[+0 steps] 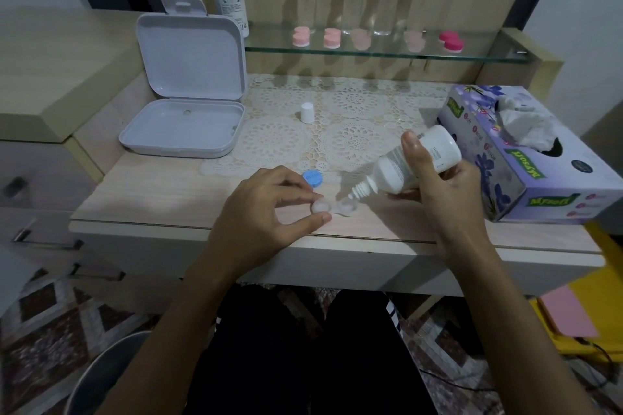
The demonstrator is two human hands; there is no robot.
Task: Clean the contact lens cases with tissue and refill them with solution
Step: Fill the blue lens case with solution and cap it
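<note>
Head | lens case (332,206) between left fingers (318,197) | bottle (409,167) nozzle over well

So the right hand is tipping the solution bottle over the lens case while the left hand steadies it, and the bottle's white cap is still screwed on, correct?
Not quite. In the head view the solution bottle is uncapped: its bare nozzle points at the lens case, and a white cap stands on the lace mat. The rest holds: right hand tips the bottle, left hand steadies the case.
</note>
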